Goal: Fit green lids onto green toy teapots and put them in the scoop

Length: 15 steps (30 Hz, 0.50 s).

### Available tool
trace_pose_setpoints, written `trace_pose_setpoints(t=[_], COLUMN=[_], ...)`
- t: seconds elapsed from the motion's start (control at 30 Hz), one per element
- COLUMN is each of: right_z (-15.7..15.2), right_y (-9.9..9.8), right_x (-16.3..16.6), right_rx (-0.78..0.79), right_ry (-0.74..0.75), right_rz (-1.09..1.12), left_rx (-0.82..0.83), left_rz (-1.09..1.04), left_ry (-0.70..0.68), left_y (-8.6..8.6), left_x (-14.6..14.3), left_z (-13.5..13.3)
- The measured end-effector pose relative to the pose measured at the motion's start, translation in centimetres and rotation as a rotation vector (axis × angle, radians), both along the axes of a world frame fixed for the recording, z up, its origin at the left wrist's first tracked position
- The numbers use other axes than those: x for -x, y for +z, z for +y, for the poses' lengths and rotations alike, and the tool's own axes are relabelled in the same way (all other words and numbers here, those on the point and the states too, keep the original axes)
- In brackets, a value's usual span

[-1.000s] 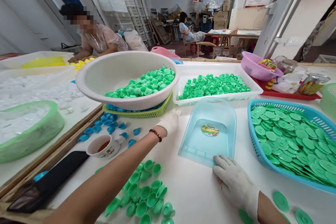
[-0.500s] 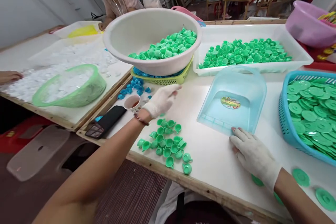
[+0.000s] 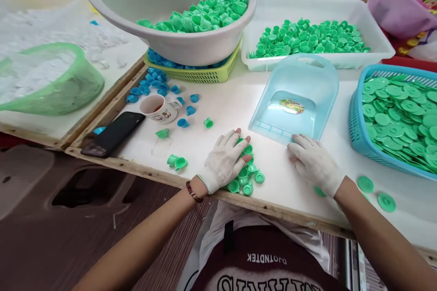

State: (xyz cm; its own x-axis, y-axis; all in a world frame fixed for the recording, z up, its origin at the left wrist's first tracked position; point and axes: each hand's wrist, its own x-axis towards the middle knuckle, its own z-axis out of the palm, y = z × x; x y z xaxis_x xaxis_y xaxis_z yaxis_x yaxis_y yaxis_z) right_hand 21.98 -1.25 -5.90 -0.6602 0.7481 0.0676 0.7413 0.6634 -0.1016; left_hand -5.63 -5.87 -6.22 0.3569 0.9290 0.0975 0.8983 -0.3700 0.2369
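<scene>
My left hand point(image 3: 223, 161), in a white glove with bare fingertips, lies flat with its fingers apart against a small heap of green toy cups point(image 3: 243, 176) near the table's front edge. A few other green cups point(image 3: 180, 163) lie scattered to its left. My right hand point(image 3: 316, 166), gloved likewise, rests on the table with fingers stretched out. Its fingertips are at the front lip of a clear blue dustpan point(image 3: 309, 95), which lies flat with a label in its middle. I cannot tell whether they press on it. Green discs point(image 3: 387, 201) lie to its right.
A white basin point(image 3: 191, 47) of green cups stands on a yellow-green basket point(image 3: 205, 75). Behind the dustpan is a white tray point(image 3: 372, 60) of green pieces. A blue basket point(image 3: 357, 113) holds discs. At left are a paper-patterned cup of drink point(image 3: 162, 116), a phone point(image 3: 114, 134) and blue cups point(image 3: 153, 79).
My left hand has come back from near the basin and swept the green cups rightward into a tighter heap. My right hand stays by the dustpan. The view has tilted down.
</scene>
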Motion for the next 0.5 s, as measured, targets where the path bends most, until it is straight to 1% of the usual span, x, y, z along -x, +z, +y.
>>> trace_pose_setpoints(t=[0.07, 0.13, 0.23, 0.27, 0.33, 0.37, 0.43, 0.5], right_z=[-0.2, -0.7, -2.0, -2.5, -3.3, -3.7, -4.0, -3.8], right_y=[0.3, 0.8, 1.4, 1.5, 1.5, 1.4, 0.9, 0.3], right_x=[0.3, 0.8, 2.0, 2.5, 3.6, 4.1, 4.9, 5.0], right_rx=[0.023, 0.114, 0.287, 0.315, 0.306, 0.282, 0.245, 0.258], right_ry=[0.009, 0.022, 0.055, 0.062, 0.035, -0.002, -0.083, -0.112], right_rz=[0.081, 0.152, 0.186, 0.181, 0.14, 0.102, 0.017, -0.023], left_rx=[-0.011, -0.06, -0.176, -0.195, -0.174, -0.144, -0.091, -0.074], left_rz=[-0.031, -0.097, -0.293, -0.358, -0.416, -0.396, -0.285, -0.15], left_ry=[-0.032, -0.027, 0.057, 0.092, 0.144, 0.154, 0.161, 0.183], left_y=[0.2, 0.8, 2.0, 2.4, 2.7, 2.7, 2.2, 1.6], left_x=[-1.5, -2.3, -2.3, -2.2, -2.1, -2.3, -3.0, -4.1], left_z=[0.1, 0.1, -0.8, -1.3, -2.6, -3.3, -4.5, -5.1])
